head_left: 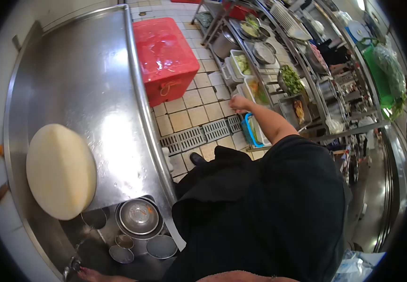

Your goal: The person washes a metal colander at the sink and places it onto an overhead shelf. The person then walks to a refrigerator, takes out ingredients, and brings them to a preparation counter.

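Tiled floor (189, 101) is bordered by the steel counter (76, 70), into whose near end a sink (90, 242) is let, and a metal bowl (139, 216) is set there, perhaps so that drips are caught. At the counter's near end, a dark metal fitting (75, 263) is met by the left hand (88, 274), though whether it is gripped cannot be told. Out from the counter's edge, near a blue-edged container (249, 132), the right hand (240, 104) is extended with fingers curled, possibly for balance; whether anything is clasped cannot be told.
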A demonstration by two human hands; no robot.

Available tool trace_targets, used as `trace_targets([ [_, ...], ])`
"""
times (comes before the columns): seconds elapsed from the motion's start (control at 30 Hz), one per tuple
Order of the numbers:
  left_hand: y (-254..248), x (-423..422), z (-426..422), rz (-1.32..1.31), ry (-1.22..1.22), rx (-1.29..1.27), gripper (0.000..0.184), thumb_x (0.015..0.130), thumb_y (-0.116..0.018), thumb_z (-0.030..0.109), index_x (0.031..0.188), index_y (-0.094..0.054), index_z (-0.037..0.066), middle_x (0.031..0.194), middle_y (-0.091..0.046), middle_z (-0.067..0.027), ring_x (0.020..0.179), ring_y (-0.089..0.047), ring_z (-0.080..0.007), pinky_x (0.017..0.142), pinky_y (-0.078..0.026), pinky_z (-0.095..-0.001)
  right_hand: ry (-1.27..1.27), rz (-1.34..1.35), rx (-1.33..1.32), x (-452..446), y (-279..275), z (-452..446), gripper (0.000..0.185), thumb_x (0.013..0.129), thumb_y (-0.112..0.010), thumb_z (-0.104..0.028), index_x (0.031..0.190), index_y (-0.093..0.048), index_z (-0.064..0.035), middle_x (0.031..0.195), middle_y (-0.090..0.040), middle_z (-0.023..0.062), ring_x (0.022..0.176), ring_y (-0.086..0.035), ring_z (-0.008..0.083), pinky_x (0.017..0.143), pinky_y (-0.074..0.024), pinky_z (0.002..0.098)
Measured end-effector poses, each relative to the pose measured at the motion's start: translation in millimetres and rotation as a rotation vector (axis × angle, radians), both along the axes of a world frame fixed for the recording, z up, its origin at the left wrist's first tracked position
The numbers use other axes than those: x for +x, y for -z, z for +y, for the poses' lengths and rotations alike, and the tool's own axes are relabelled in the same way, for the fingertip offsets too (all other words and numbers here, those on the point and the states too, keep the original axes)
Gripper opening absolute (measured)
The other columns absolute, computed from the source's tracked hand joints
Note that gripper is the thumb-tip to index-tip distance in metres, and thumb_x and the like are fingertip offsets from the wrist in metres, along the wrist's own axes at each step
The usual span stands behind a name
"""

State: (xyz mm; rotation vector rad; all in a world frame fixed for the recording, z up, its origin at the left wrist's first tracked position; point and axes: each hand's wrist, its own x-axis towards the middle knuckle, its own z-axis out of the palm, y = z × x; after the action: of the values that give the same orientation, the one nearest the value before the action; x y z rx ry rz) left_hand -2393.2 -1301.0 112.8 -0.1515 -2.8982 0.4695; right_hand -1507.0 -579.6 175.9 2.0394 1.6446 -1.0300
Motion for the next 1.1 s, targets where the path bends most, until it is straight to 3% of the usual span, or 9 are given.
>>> trace_targets([
  [0.17,-23,91,61,0.175,-0.068,0.213,0.044,0.082,-0.060,0.045,0.112,-0.059,0.014,0.128,-0.045,-0.0118,0.117,-0.041,-0.0322,0.086,-0.046,-0.0493,0.064,-0.209,-0.157,109,-30,-20,0.023,0.080,-0.061,-0.025,0.097,-0.066,-0.0100,0.081,-0.065,0.0036,0.062,-0.063,0.0155,0.052,-0.0510,0.0333],
  [0.4,-45,231,192,0.187,-0.102,0.534,0.044,0.081,-0.062,0.037,0.112,-0.059,0.006,0.113,-0.055,-0.0150,0.099,-0.052,-0.0303,0.079,-0.049,-0.0431,0.225,0.027,-0.048,211,-12,26,0.026,0.080,-0.062,-0.027,0.100,-0.066,-0.0110,0.086,-0.066,0.0039,0.065,-0.064,0.0152,0.056,-0.0511,0.0343],
  [0.53,-52,286,284,0.119,-0.086,0.712,0.044,0.080,-0.064,0.032,0.112,-0.059,0.002,0.104,-0.061,-0.0168,0.089,-0.059,-0.0292,0.076,-0.050,-0.0396,0.206,0.213,0.030,266,31,65,0.023,0.076,-0.059,-0.018,0.094,-0.067,-0.0068,0.059,-0.061,0.0065,0.049,-0.057,0.0163,0.042,-0.0450,0.0326],
  [0.6,-42,286,326,0.063,-0.039,0.811,0.044,0.079,-0.065,0.030,0.111,-0.059,0.000,0.099,-0.064,-0.0177,0.084,-0.062,-0.0286,0.074,-0.051,-0.0378,0.190,0.261,-0.007,286,39,79,0.025,0.076,-0.060,-0.018,0.097,-0.066,-0.0062,0.065,-0.063,0.0071,0.055,-0.060,0.0165,0.048,-0.0467,0.0325],
  [0.67,-110,382,429,-0.061,-0.195,1.031,0.047,0.078,-0.064,0.026,0.117,-0.058,0.001,0.103,-0.063,-0.0211,0.087,-0.061,-0.0325,0.076,-0.050,-0.0408,0.205,0.291,-0.034,299,34,99,0.025,0.076,-0.061,-0.017,0.098,-0.065,-0.0055,0.069,-0.064,0.0075,0.058,-0.062,0.0166,0.050,-0.0471,0.0316],
  [0.73,-98,398,466,-0.107,-0.075,1.168,0.041,0.080,-0.060,0.019,0.117,-0.057,0.001,0.104,-0.063,-0.0204,0.087,-0.061,-0.0319,0.077,-0.049,-0.0396,0.257,0.307,-0.057,299,8,125,0.025,0.076,-0.060,-0.014,0.098,-0.066,-0.0046,0.070,-0.064,0.0076,0.058,-0.061,0.0164,0.049,-0.0460,0.0301],
  [0.83,-101,418,536,-0.089,0.035,1.065,0.034,0.082,-0.055,0.009,0.115,-0.057,-0.001,0.107,-0.062,-0.0198,0.088,-0.060,-0.0320,0.079,-0.048,-0.0383,0.374,0.480,-0.010,310,24,190,0.026,0.077,-0.059,-0.013,0.101,-0.065,-0.0050,0.074,-0.064,0.0073,0.060,-0.062,0.0153,0.049,-0.0461,0.0280],
  [0.93,-118,456,637,0.097,0.407,0.958,0.030,0.085,-0.049,0.003,0.113,-0.057,-0.003,0.111,-0.060,-0.0193,0.090,-0.060,-0.0315,0.080,-0.048,-0.0372,0.575,0.729,0.064,306,48,272,0.019,0.080,-0.053,-0.013,0.094,-0.064,-0.0062,0.081,-0.065,0.0053,0.066,-0.063,0.0142,0.052,-0.0488,0.0293],
  [1.1,-105,478,833,0.068,0.659,1.163,0.029,0.084,-0.047,-0.002,0.112,-0.058,-0.003,0.115,-0.056,-0.0184,0.088,-0.063,-0.0291,0.080,-0.051,-0.0367,0.213,0.648,0.115,282,48,407,0.015,0.075,-0.051,-0.011,0.076,-0.065,-0.0062,0.073,-0.065,0.0041,0.069,-0.064,0.0145,0.056,-0.0482,0.0293],
])
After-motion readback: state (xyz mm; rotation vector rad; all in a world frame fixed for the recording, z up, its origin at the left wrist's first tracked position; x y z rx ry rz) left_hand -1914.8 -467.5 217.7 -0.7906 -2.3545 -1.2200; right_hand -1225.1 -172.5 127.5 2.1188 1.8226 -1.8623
